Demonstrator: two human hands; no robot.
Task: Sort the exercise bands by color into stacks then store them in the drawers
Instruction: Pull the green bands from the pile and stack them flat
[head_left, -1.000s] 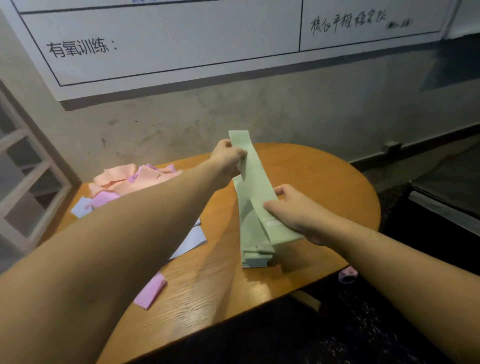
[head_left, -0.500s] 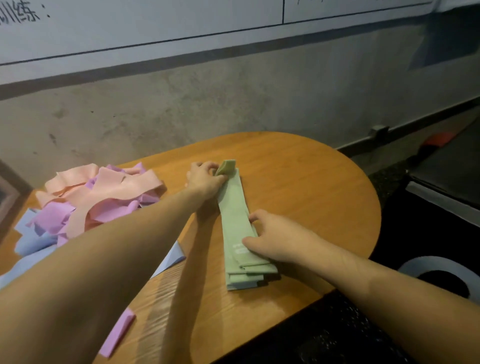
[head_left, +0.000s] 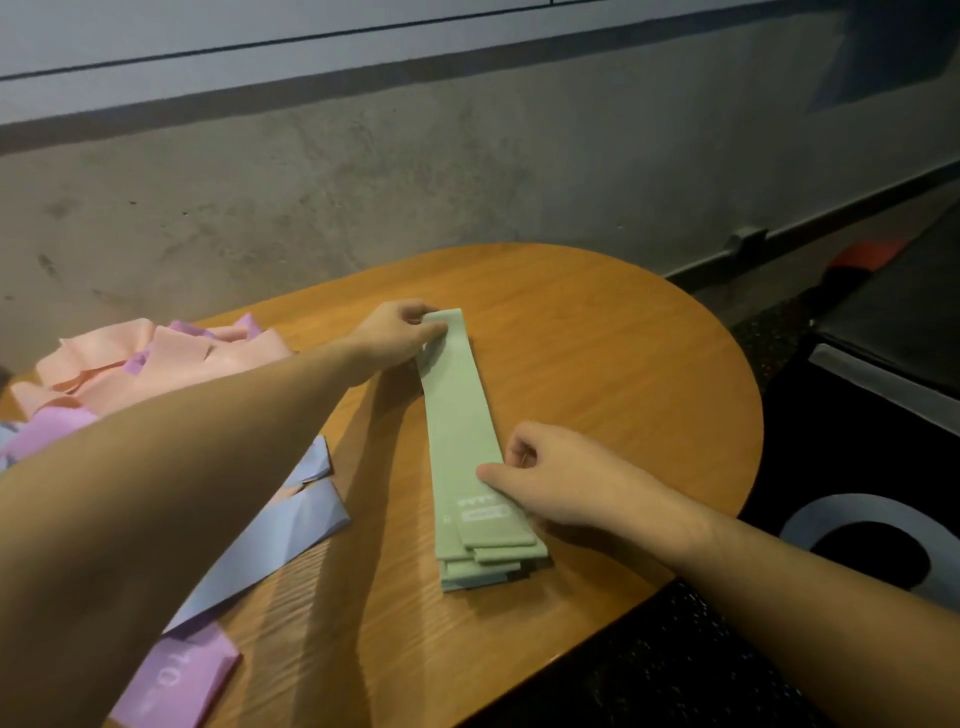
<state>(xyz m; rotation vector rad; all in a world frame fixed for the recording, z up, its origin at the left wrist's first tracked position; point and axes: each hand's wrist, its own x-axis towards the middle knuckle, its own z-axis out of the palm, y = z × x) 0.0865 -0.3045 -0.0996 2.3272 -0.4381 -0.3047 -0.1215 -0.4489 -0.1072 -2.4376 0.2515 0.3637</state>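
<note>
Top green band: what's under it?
Under the top green band lies a stack of green bands, staggered ends showing near the table edge. Their count is hidden. Left hand pinches its far end; right hand holds its side.

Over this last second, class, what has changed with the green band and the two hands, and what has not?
The top green band, held raised a second ago, now lies flat on the green stack. The left hand still pinches its far end; the right hand holds down the near end. The pink and purple pile and the blue bands stay unsorted on the table.
</note>
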